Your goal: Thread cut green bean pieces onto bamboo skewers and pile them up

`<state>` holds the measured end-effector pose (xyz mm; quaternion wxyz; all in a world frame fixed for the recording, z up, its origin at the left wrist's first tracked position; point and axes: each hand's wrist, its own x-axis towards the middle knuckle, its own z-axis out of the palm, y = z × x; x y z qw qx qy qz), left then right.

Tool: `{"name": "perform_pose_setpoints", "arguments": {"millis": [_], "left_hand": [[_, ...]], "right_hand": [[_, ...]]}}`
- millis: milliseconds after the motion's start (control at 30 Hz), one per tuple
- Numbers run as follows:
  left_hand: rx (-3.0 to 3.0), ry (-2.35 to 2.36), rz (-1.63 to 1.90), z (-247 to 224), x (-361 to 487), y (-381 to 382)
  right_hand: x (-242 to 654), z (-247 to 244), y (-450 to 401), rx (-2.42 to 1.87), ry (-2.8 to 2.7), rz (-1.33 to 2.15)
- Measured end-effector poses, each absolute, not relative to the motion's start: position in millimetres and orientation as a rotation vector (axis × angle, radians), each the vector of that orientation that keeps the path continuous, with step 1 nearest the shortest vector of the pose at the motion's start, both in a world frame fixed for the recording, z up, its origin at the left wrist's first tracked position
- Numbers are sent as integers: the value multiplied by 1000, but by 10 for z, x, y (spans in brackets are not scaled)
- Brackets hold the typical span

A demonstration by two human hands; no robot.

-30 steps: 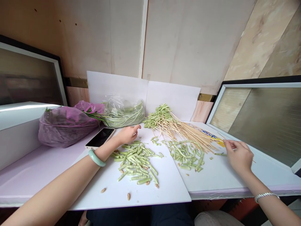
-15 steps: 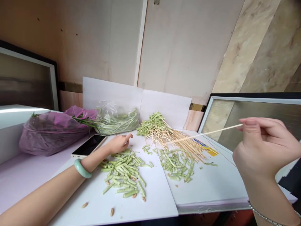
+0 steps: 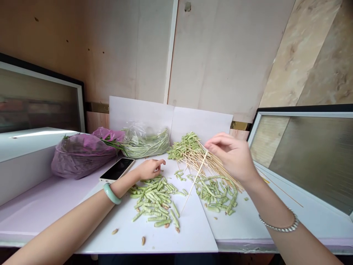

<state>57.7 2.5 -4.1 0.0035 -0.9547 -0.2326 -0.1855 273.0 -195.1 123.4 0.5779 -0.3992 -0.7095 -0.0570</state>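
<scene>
My right hand pinches one end of a thin bamboo skewer between thumb and fingertips. The skewer slants down and left, its lower end close to a pile of cut green bean pieces on the white board. At the far edge of that pile is my left hand, index finger stretched forward and the others bent; I see nothing held in it. Behind my right hand lie many bamboo skewers, several threaded with beans in a stack. Longer curled beans lie to the right.
A phone lies beside my left wrist. Behind it are a purple bag of greens and a clear bag of long beans. White panels stand at the back. Loose bean seeds lie near the front edge.
My right hand has moved left and inward with the skewer, whose free end has swung down toward the cut beans. My left hand stays by the pile. The view has shifted slightly.
</scene>
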Motion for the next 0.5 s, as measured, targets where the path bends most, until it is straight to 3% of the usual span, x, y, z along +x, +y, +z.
{"name": "perform_pose_setpoints", "arguments": {"millis": [500], "left_hand": [[-3043,-497,-571,89,578,-113]], "right_hand": [[2788,315,-1799,-1290,-2243,929]]}}
